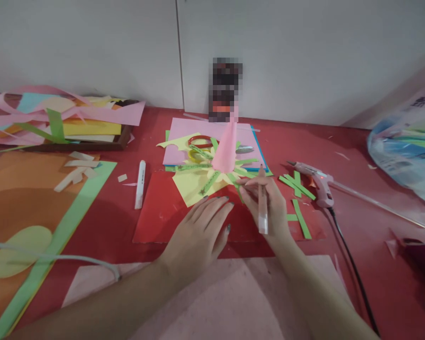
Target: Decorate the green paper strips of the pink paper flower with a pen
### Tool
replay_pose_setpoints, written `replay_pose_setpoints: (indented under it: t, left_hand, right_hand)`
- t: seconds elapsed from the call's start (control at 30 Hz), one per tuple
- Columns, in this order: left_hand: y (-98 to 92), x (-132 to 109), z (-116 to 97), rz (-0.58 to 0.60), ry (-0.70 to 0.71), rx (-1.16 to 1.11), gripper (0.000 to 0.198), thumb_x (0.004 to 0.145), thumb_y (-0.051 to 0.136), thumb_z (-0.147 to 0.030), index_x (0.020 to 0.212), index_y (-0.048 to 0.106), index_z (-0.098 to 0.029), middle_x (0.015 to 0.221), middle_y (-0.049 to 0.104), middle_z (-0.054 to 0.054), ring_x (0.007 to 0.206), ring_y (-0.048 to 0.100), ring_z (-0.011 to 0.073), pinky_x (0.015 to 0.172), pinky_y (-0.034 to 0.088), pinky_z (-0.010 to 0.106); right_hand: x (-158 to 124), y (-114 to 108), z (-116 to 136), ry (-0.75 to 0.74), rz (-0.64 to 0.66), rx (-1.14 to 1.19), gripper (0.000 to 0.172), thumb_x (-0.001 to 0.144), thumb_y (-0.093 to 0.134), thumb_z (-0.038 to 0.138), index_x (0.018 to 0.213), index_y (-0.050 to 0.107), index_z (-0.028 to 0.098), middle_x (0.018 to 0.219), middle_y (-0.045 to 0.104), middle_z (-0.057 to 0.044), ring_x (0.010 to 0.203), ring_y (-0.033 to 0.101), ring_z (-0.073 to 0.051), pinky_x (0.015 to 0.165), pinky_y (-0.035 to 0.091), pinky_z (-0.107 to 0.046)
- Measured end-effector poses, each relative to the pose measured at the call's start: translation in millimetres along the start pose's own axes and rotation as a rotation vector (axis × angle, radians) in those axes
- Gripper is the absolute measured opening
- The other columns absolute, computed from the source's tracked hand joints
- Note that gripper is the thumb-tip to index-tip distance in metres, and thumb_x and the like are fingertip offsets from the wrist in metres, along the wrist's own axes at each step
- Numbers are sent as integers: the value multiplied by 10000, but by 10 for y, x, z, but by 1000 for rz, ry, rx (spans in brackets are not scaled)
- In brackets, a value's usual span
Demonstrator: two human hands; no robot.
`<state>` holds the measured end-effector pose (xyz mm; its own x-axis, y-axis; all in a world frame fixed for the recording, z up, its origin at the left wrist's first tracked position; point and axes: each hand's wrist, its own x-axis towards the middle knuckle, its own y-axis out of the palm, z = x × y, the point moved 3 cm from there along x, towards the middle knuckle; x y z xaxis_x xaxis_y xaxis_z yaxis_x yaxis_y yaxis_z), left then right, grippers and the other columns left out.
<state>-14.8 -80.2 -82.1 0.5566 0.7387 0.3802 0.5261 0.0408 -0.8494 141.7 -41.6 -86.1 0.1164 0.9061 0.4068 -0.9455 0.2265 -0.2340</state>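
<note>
Pink paper lies nearest us, under our forearms. Our right hand grips a white pen, its tip by the green strips beside the pink cone. Our left hand holds nothing; it rests flat, fingers spread, on the red sheet. Right of us lie a glue gun and more green strips; left, a marker.

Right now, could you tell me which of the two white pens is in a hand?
The white pen held in the right hand, near the green paper strips. The other pen lies untouched on the table, left of the red sheet.
</note>
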Motion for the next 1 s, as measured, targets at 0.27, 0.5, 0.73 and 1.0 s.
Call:
replay_pose_setpoints:
  t: [0.27,0.5,0.73,1.0]
  left_hand:
    - [78,-21,39,81,-60,41,388,893,384,-208,1274,388,-134,1264,510,107,1176,463,214,992,395,404]
    - [135,-38,55,97,-57,113,396,888,392,-211,1272,399,-114,1273,508,114,1183,457,234,990,392,408]
    - [100,-25,37,78,-47,140,414,902,384,-268,1283,393,-105,1295,486,122,1209,430,244,989,391,402]
    - [135,-35,27,145,0,118,483,905,394,-356,1318,359,-109,1398,373,108,1302,303,229,1067,287,400]
  right_hand:
    - [-21,40,5,19,107,-216,93,770,598,280,804,526,231,703,629,1,649,640,-163,643,526,-298]
    - [-37,29,-33,58,116,-159,117,814,549,330,874,520,233,746,627,-7,636,609,-151,661,504,-299]
    - [-56,-22,-3,214,3,-24,299,882,413,440,834,611,221,536,536,30,478,501,-121,485,413,-261]
    - [-19,-54,-60,247,-7,50,254,865,454,415,745,559,217,442,465,58,438,484,-120,499,403,-260]
